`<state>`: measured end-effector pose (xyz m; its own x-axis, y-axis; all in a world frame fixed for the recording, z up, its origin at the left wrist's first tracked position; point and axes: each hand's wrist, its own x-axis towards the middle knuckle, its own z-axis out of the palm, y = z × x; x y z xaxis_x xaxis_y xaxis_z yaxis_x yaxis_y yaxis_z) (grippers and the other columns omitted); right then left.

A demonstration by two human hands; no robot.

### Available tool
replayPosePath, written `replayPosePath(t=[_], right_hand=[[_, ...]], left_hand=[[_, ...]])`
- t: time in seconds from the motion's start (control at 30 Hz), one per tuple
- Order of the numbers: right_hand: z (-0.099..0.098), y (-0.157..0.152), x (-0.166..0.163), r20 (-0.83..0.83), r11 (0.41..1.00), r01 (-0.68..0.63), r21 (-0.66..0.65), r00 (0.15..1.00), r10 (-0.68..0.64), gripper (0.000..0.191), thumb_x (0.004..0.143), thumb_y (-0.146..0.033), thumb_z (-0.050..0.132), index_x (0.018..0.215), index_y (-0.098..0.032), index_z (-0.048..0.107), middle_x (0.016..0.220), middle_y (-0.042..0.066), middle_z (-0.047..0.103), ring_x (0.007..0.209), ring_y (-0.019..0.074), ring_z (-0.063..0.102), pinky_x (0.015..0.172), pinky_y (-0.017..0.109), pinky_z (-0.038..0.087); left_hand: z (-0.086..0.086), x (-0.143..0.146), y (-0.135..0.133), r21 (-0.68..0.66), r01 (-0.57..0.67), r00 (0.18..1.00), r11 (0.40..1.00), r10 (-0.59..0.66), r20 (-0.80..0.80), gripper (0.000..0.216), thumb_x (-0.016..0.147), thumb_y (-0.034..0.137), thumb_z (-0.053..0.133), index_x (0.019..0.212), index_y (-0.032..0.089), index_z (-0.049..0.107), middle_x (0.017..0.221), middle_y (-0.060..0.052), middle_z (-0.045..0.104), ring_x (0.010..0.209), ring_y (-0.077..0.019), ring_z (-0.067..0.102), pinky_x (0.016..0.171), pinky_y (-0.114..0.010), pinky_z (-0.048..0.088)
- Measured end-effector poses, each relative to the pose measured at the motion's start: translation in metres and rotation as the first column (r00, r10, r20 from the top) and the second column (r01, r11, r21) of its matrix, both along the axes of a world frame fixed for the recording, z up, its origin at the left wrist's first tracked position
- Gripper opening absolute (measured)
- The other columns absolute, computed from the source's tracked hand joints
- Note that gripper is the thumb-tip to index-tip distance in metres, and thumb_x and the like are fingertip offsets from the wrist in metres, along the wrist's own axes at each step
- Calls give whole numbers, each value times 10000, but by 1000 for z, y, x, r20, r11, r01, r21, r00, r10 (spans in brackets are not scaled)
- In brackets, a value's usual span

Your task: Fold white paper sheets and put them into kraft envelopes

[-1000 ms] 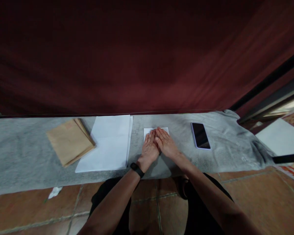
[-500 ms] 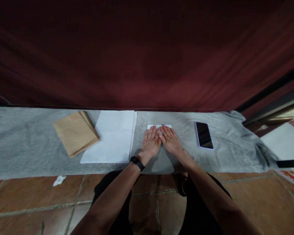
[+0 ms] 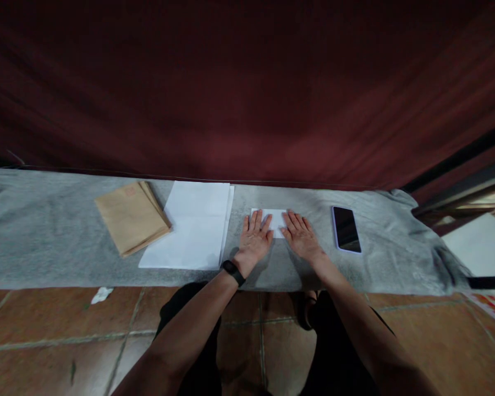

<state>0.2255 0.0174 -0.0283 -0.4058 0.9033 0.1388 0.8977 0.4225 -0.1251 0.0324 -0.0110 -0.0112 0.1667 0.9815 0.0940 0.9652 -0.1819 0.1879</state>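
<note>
A small folded sheet of white paper (image 3: pixel 276 222) lies flat on the grey cloth. My left hand (image 3: pixel 253 239) rests palm down on its left part, fingers spread. On its right part lies my right hand (image 3: pixel 302 236), flat with the fingers stretched out. Both hands hide the paper's ends, and its middle shows between them. To the left of my left hand is a stack of larger white sheets (image 3: pixel 192 225).
Brown envelopes (image 3: pixel 130 217) overlap the left edge of the white sheets. A phone (image 3: pixel 346 229) in a purple case lies to the right. A dark red curtain (image 3: pixel 247 99) hangs behind the cloth-covered surface (image 3: pixel 45 231). Crumpled white tissue (image 3: pixel 102 295) is on the tiled floor.
My hands have slid apart, the right one moving rightward, and more of the folded paper shows between them. The view has shifted slightly.
</note>
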Motion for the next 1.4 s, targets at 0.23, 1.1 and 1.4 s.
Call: replayPosePath(t=[0.23,1.1,1.4], right_hand=[[-3,-1,20,57,999,42,5,997,-42,575,1082,-424,271,1605,-190,318,1663,87,302,1536,278,284,1247,500,241],[-2,-43,5,-83,1000,-3,19,997,4,613,1064,-441,365,1581,-111,349,1637,131,331,1510,265,348,1252,468,250],[4,-41,5,-56,996,23,-85,998,-28,586,1060,-400,341,1579,-128,358,1645,119,320,1521,268,323,1255,487,232]], left_hand=[[2,-2,2,-30,-11,999,999,10,-39,580,1052,404,332,1605,229,315,1691,-100,238,1565,-288,203,1265,-520,176],[0,-25,-32,-27,-98,983,995,92,-162,640,1056,392,246,1573,22,315,1645,-182,318,1548,-279,257,1261,-449,225],[7,2,-65,45,24,989,999,-17,-149,613,1061,404,254,1582,90,328,1653,-135,319,1556,-255,236,1264,-452,224]])
